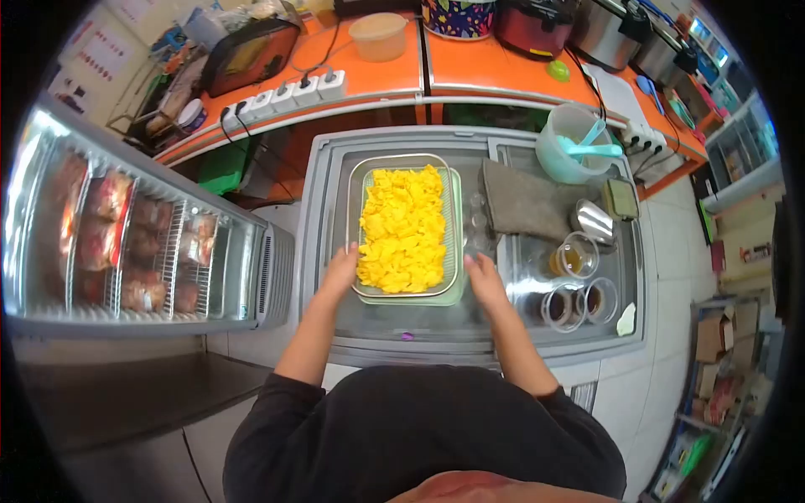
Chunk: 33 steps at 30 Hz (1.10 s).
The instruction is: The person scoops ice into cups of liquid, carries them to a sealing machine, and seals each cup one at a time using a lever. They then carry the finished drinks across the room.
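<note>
A metal tray [355, 194] heaped with yellow food pieces [402, 226] rests on a pale green board on the glass lid of a chest freezer [323, 176]. My left hand [340, 270] grips the tray's near left corner. My right hand [482, 277] holds its near right corner. Both arms reach forward from my dark sleeves.
A grey cloth [524, 201] lies right of the tray. Beyond it stand a white tub with turquoise utensils [574, 142], a steel cup [594, 220] and small glass cups [579, 281]. A display fridge [126, 235] is at left. An orange counter [377, 80] with power strips and cookers runs behind.
</note>
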Available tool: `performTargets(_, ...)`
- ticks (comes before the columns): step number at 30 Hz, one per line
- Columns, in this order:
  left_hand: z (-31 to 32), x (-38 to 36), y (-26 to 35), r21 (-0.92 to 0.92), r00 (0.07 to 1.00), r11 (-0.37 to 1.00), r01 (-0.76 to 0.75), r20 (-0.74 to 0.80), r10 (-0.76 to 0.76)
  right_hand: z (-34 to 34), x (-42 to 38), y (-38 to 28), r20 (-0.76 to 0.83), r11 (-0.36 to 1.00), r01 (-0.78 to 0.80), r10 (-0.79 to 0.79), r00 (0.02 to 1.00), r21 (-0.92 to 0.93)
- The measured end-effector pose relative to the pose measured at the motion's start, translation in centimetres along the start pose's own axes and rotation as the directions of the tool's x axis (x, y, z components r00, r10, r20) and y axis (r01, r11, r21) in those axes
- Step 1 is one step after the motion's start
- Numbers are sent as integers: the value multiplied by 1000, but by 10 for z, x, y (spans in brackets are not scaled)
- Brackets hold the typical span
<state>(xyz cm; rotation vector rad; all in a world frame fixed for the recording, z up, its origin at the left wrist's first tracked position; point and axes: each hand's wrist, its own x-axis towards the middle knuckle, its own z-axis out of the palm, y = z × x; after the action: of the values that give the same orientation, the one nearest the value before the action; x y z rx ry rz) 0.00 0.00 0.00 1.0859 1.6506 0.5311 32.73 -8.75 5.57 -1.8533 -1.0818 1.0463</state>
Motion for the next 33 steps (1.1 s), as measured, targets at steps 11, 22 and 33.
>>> performTargets(11,-29,-36,59,-311,929,949,-44,336,153,51,-11,-35,324,527,-383,205,923,758)
performTargets(22,-44,114,274,-439,775,849,-295,409,481,40,137,-164,128,273,-116,-27,991,955)
performTargets(33,35,323,373,-346,878,911,-225,334,344,30,358,-157,-27,165,29,-17,999,986)
